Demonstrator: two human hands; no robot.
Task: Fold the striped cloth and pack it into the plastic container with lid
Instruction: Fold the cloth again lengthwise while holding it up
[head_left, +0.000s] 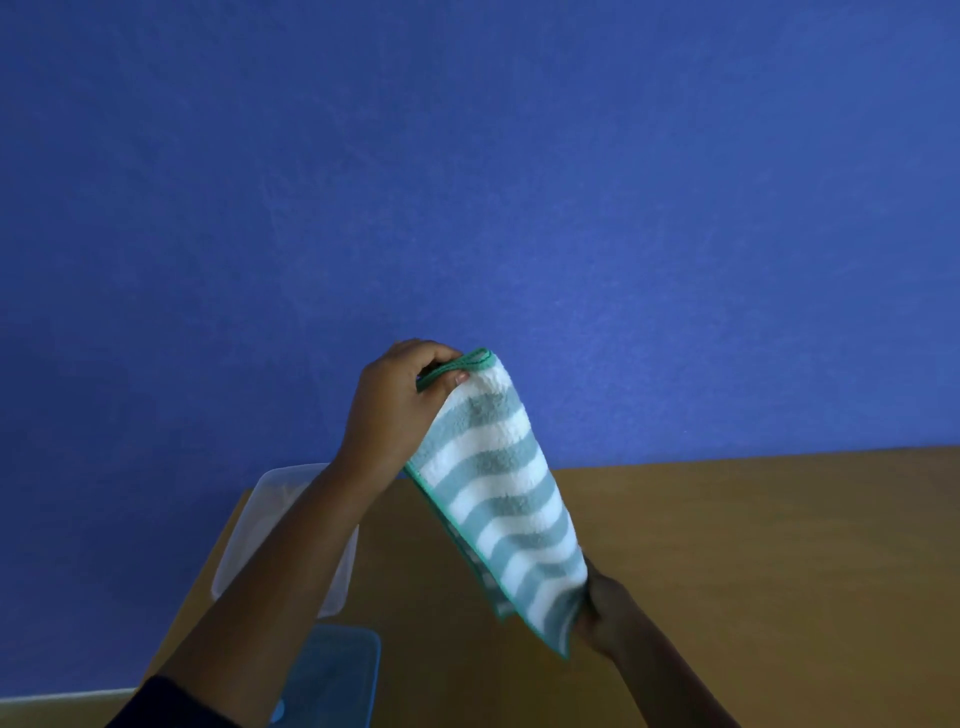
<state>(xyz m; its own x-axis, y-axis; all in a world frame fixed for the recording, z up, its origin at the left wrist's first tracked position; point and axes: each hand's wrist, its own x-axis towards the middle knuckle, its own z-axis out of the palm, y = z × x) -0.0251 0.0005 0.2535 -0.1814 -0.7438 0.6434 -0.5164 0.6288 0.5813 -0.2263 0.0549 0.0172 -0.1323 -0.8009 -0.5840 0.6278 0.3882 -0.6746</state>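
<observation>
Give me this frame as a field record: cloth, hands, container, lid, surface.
cloth: striped cloth, teal and white with green edging, folded over, held in the air above the table
left hand: left hand pinches the top edge
right hand: right hand holds the bottom corner
container: clear plastic container on the table's left edge, partly behind the left forearm, no cloth seen in it
lid: blue lid lies nearer the camera, off the container
surface: wooden table

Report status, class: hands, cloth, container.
Left hand and right hand grip striped cloth midair. Container open, under left arm. Nothing blocking.
</observation>
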